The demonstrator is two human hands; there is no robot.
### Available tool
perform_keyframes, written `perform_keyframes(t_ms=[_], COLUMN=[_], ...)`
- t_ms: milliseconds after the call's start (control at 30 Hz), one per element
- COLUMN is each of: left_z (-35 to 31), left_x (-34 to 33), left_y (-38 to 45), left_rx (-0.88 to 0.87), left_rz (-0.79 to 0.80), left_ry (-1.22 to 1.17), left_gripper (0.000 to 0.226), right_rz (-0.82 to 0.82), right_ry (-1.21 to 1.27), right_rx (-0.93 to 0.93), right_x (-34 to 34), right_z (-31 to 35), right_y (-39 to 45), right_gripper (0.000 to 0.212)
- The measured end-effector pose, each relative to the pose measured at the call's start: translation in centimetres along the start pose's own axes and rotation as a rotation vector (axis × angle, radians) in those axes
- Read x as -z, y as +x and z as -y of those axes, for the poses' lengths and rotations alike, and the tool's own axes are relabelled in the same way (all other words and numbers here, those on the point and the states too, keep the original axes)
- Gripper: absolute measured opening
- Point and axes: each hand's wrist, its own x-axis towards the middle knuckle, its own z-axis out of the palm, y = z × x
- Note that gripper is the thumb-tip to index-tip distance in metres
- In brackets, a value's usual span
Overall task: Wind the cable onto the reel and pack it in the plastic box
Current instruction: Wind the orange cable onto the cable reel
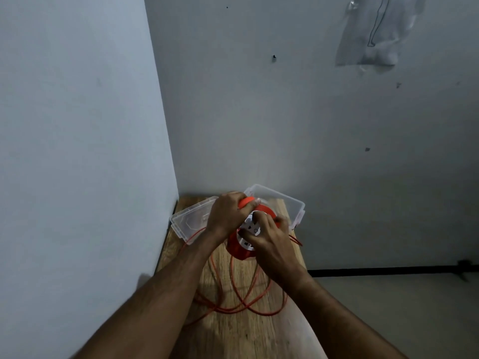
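Observation:
An orange cable reel (239,248) with a white socket face is held above the wooden table (233,332). My left hand (228,213) grips the reel's orange handle at the top. My right hand (269,237) lies over the white face, fingers curled on the reel's centre. Loose orange cable (248,304) lies in loops on the table below the reel. The clear plastic box (285,200) stands open behind the hands, its lid (189,218) folded out to the left.
The table sits in a corner, with a wall on the left (77,151) and another behind (311,125). To the right the table edge drops to the floor (401,307). A dark baseboard runs along the back wall.

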Motion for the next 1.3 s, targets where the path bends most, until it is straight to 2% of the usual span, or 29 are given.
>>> perform_keyframes(t_ms=[133,233,367,433,533,633,700,733,800,867,900,967,1033,1067,1133,1233,1300], left_z=[-0.5,-0.5,-0.3,-0.5,-1.0,-1.2,-1.0,-0.9,-0.6,-0.3,-0.1,0.2,0.3,0.3,0.2,0.5,0.5], left_x=[0.2,0.4,0.3,0.2,0.0,-0.2,-0.3,-0.4,-0.4,-0.3,-0.2,0.0,0.2,0.2,0.4,0.7,0.9], left_y=[0.1,0.2,0.2,0.2,0.1,-0.2,-0.4,-0.5,-0.6,-0.7,-0.7,-0.6,-0.5,-0.4,-0.2,0.0,0.1], left_rx=[-0.007,0.007,0.007,0.007,0.007,0.013,0.005,0.001,-0.004,0.008,0.022,0.055,0.077,0.081,0.077,0.087,0.078], left_rz=[-0.012,-0.02,-0.054,-0.067,-0.106,-0.121,-0.099,-0.09,-0.079,-0.071,-0.076,-0.093,-0.107,-0.109,-0.104,-0.083,-0.078], left_ry=[0.028,0.024,0.019,0.021,0.04,0.071,0.09,0.102,0.117,0.112,0.098,0.04,-0.008,-0.017,-0.011,-0.028,-0.024], left_gripper=[0.044,0.04,0.044,0.044,0.042,0.041,0.042,0.043,0.047,0.05,0.049,0.048,0.046,0.044,0.044,0.045,0.046], right_rz=[-0.119,-0.125,-0.218,-0.261,-0.316,-0.353,-0.393,-0.435,-0.483,-0.415,-0.404,-0.402,-0.376,-0.369,-0.374,-0.281,-0.124], right_ry=[0.006,0.141,0.33,0.428,0.622,0.944,1.213,1.343,1.575,1.741,1.753,1.688,1.553,1.417,0.921,0.318,0.122], right_rx=[-0.058,-0.189,-0.408,-0.585,-0.946,-1.355,-1.613,-1.712,-1.787,-1.73,-1.743,-1.774,-1.667,-1.526,-1.077,-0.327,-0.056], right_x=[0.0,0.4,0.5,0.1,-0.4,0.0,0.5,0.3,0.2,0.0,-0.1,0.6,1.6,2.4,2.9,2.3,1.5], right_z=[0.0,0.5,1.2,2.1,3.6,4.8,4.9,4.7,4.4,4.2,3.9,3.6,3.9,4.2,4.5,3.0,1.6], right_y=[0.7,1.3,1.4,1.6,2.2,3.5,4.6,4.8,5.3,5.6,5.7,5.5,4.8,4.0,2.8,1.4,1.2], right_gripper=[0.041,0.054,0.05,0.053,0.059,0.058,0.047,0.043,0.055,0.07,0.071,0.055,0.03,0.019,0.014,0.027,0.036])
